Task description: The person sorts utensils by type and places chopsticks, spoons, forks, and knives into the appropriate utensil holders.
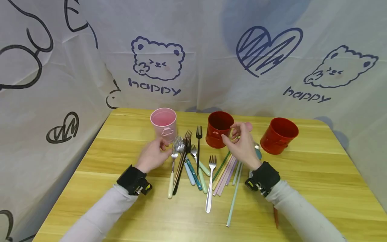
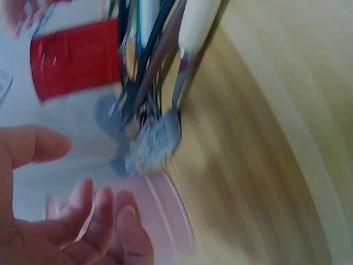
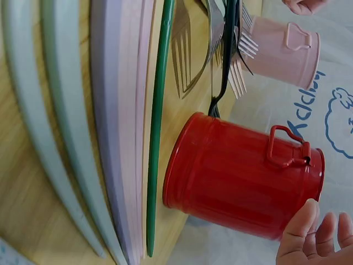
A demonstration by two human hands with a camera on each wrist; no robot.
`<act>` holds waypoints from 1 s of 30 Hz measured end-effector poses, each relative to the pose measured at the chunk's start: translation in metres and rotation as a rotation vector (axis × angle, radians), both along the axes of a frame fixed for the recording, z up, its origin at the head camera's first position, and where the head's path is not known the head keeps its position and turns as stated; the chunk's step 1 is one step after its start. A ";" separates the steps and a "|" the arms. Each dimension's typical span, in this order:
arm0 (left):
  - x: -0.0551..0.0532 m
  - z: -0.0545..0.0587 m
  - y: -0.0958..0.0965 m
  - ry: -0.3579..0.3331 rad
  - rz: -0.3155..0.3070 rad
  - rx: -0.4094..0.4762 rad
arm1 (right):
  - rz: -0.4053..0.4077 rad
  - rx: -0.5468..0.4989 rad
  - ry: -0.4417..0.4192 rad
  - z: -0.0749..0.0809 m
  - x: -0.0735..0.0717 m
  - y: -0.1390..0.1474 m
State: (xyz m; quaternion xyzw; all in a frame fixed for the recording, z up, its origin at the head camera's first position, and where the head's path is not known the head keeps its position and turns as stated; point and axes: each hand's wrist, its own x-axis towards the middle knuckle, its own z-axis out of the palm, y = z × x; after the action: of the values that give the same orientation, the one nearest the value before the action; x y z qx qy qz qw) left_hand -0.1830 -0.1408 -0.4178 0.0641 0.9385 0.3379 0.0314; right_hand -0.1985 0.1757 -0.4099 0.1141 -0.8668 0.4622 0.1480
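Note:
My left hand [image 1: 152, 154] hovers between the pink bucket [image 1: 163, 122] and a fork with a cream handle [image 1: 170, 185]. In the left wrist view its thumb and fingers are apart, with nothing between them. My right hand [image 1: 243, 144] is at the right side of the middle red bucket [image 1: 220, 129]; in the right wrist view the fingertips [image 3: 300, 229] are right at its rim, bent loosely and gripping nothing. Several forks with black, blue and green handles lie in a bunch beside the left hand. Below the right hand lie straight pastel sticks [image 1: 225, 174] and a green stick [image 3: 157, 138].
Another red bucket [image 1: 279, 134] stands to the right. A silver fork [image 1: 210, 185] and a pale green stick [image 1: 234, 198] lie nearer the front of the wooden table [image 1: 99, 181]. A reddish stick [image 1: 275, 216] shows beside the right forearm. White printed cloth [image 1: 205, 67] hangs behind.

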 end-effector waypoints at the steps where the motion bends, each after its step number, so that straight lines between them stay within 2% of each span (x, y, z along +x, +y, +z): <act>1: 0.002 0.000 0.006 -0.003 -0.031 -0.014 | -0.005 -0.004 0.010 0.000 0.000 -0.001; 4: 0.007 -0.001 0.024 -0.008 -0.098 -0.083 | -0.025 -0.023 -0.002 -0.001 -0.001 -0.002; 6: 0.010 -0.003 0.035 -0.009 -0.122 -0.140 | -0.038 -0.033 -0.018 -0.001 -0.003 -0.003; 9: 0.011 -0.008 0.045 0.024 -0.125 -0.238 | -0.051 -0.045 -0.025 -0.004 -0.006 -0.003; 11: 0.011 -0.013 0.049 0.070 -0.125 -0.300 | -0.057 -0.038 -0.028 -0.005 -0.008 -0.003; 16: 0.010 -0.020 0.057 0.137 -0.107 -0.403 | -0.070 0.014 -0.031 -0.010 -0.016 -0.005; 20: 0.008 -0.017 0.063 0.107 -0.100 -0.448 | -0.072 0.025 -0.053 -0.012 -0.025 -0.008; 24: 0.007 -0.013 0.069 0.045 -0.108 -0.471 | -0.014 -0.052 -0.120 -0.015 -0.034 -0.012; 26: 0.006 -0.012 0.071 0.019 -0.103 -0.473 | 0.014 -0.089 -0.140 -0.017 -0.039 -0.015; 30: 0.003 -0.014 0.072 -0.036 -0.070 -0.456 | 0.004 -0.083 -0.155 -0.018 -0.044 -0.020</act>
State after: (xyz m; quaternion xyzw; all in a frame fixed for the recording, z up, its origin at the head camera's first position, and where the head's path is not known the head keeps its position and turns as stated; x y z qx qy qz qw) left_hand -0.1795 -0.0686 -0.4316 0.0817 0.9871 0.1167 0.0734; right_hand -0.2429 0.1552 -0.4284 0.0737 -0.8555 0.5056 0.0842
